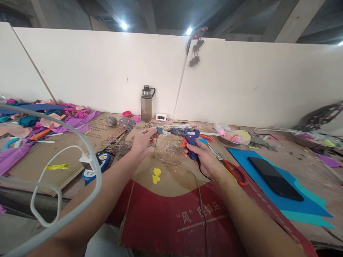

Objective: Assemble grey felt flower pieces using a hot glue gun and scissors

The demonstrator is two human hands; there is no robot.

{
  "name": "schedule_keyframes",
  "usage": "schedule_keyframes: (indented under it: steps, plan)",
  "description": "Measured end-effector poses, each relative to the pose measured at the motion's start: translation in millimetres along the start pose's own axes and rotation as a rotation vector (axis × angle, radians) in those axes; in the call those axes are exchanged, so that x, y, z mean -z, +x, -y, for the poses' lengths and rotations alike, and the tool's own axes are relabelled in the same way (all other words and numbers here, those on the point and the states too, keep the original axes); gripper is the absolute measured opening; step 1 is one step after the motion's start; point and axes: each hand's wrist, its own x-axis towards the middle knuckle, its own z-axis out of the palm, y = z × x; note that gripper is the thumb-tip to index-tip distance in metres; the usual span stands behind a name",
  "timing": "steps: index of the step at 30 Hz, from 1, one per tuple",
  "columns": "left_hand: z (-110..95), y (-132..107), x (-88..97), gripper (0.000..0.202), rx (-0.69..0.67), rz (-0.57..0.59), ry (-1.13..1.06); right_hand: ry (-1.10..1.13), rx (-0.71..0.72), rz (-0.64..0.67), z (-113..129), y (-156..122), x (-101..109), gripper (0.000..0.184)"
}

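My right hand [202,157] is wrapped round the grip of a blue hot glue gun [187,137], whose nozzle points left. My left hand [143,141] pinches a small dark piece on a thin wire stem [158,131] right at the gun's nozzle. Both hands hover over a piece of brown and red cardboard [171,214]. Two small yellow petal shapes [156,175] lie on the cardboard below the hands. The gun's black cord [201,200] trails toward me.
Red-handled scissors [233,169] lie right of my right hand. A black phone [274,177] rests on blue foam sheets [302,203]. A grey water bottle [146,103] and small white clock [161,116] stand by the white partition. Purple and pink scraps [53,119] pile left; a white cable [53,167] loops nearby.
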Motion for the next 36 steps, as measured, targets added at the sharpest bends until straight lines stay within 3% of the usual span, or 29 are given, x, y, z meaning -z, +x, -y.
schedule_keyframes:
  steps: [7, 18, 21, 25, 32, 36]
  plan:
    - [0.2, -2.2, -2.7, 0.026, 0.006, 0.009, -0.007, -0.195, 0.132, 0.002, -3.5, -1.8, -10.9, 0.02]
    - [-3.1, -7.0, -6.9, 0.025, 0.011, 0.029, -0.012, -0.362, 0.176, -0.047, 0.8, -4.8, -15.0, 0.022]
    - [-3.5, -8.0, -8.0, 0.026, -0.003, 0.026, -0.004, -0.565, 0.232, -0.124, 0.9, -6.9, -15.9, 0.025]
    - [-0.5, -6.3, -7.7, 0.026, -0.041, 0.013, 0.016, -0.856, 0.425, -0.193, 0.3, -12.6, -21.2, 0.032]
    - [2.8, -0.9, -3.9, 0.023, -0.119, -0.029, 0.064, -1.318, 0.629, -0.047, 3.2, -23.8, -31.4, 0.041]
    - [-1.4, 1.7, -0.3, 0.022, -0.07, -0.045, -0.018, -1.162, 0.602, -0.121, 2.7, -24.3, -24.8, 0.039]
